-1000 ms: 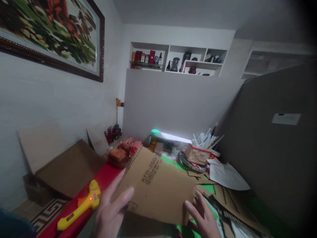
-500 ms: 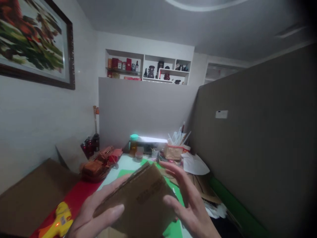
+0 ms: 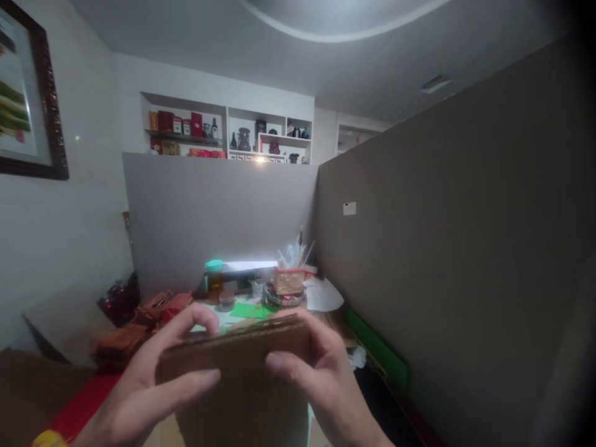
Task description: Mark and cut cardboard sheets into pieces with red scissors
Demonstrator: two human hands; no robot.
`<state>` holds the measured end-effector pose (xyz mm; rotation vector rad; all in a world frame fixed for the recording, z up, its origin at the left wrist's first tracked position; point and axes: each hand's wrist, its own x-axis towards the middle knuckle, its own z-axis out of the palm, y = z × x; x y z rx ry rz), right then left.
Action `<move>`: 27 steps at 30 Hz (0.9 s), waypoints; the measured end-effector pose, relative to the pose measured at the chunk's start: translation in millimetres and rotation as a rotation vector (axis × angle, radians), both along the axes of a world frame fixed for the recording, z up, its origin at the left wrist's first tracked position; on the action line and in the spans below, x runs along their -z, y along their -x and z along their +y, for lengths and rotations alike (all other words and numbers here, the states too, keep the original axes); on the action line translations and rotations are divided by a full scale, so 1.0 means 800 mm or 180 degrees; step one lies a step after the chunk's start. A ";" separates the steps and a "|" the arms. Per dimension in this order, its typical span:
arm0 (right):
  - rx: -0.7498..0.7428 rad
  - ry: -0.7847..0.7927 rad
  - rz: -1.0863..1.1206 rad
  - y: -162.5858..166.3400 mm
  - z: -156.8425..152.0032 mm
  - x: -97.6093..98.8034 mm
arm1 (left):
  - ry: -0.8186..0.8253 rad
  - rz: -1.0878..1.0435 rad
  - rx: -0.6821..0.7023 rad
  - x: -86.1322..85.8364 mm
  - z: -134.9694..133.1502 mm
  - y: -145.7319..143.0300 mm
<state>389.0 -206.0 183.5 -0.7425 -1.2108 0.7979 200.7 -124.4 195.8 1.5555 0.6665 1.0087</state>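
Note:
Between my hands stands a piece of brown cardboard (image 3: 242, 385), its layered top edge running across in front of me. My left hand (image 3: 158, 372) grips its left side, thumb on the near face and fingers behind the top edge. On the right side, my right hand (image 3: 321, 372) holds it with the thumb on the near face and the fingers over the far side. The lower end of the cardboard runs out of view. A bit of a yellow tool (image 3: 49, 439) shows by my left forearm, mostly cut off.
Brown-red bags or pouches (image 3: 123, 344) lie at left, beside a dark red bottle-like object (image 3: 118, 302). Farther back are a teal-lidded jar (image 3: 214, 282), a green sheet (image 3: 250, 310) and a box of sticks (image 3: 289, 281). Grey partitions (image 3: 218, 211) enclose the table.
The view has turned to the right. The cardboard has gone from tilted, corner up, to a nearly level top edge, and my right fingers have closed onto it.

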 end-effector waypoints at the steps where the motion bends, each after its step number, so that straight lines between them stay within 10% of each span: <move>1: 0.0062 -0.0043 0.0052 -0.001 -0.001 0.001 | 0.0015 -0.0122 -0.0151 0.002 -0.004 -0.006; 10: 0.0230 -0.0115 0.0666 0.007 -0.010 0.018 | -0.0758 -0.0469 -0.1280 0.016 -0.048 -0.050; 27: 0.0908 0.0179 0.0831 0.032 0.002 0.073 | -0.1069 0.0072 -0.1238 0.035 -0.025 -0.025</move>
